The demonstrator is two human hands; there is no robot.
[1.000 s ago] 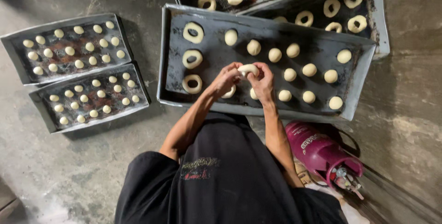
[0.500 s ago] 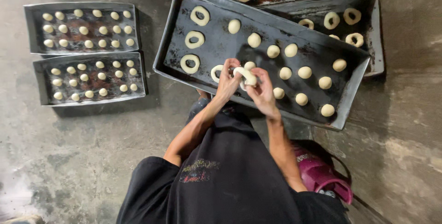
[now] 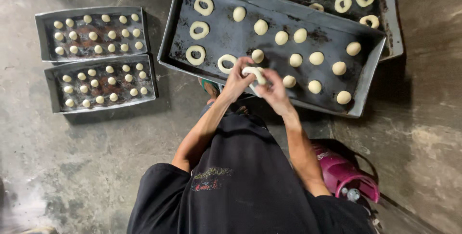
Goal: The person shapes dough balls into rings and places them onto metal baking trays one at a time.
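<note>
My left hand (image 3: 237, 80) and my right hand (image 3: 274, 87) meet over the near edge of a large dark baking tray (image 3: 226, 36) on the floor. Both hold one piece of pale dough (image 3: 254, 74) pulled into a ring between the fingers. On the tray's left side lie several finished dough rings (image 3: 196, 55), the nearest one (image 3: 226, 63) just left of my left hand. Round dough balls (image 3: 295, 59) fill the tray's middle and right.
Two small trays (image 3: 91, 32) (image 3: 98, 87) of little dough balls lie on the concrete floor at left. More trays of rings (image 3: 356, 0) are stacked behind the large one. A pink gas cylinder (image 3: 344, 174) stands by my right elbow.
The view has shifted, so the trays sit lower and further right in frame. My hands stay together on the dough piece, which has opened from a ball into a ring.
</note>
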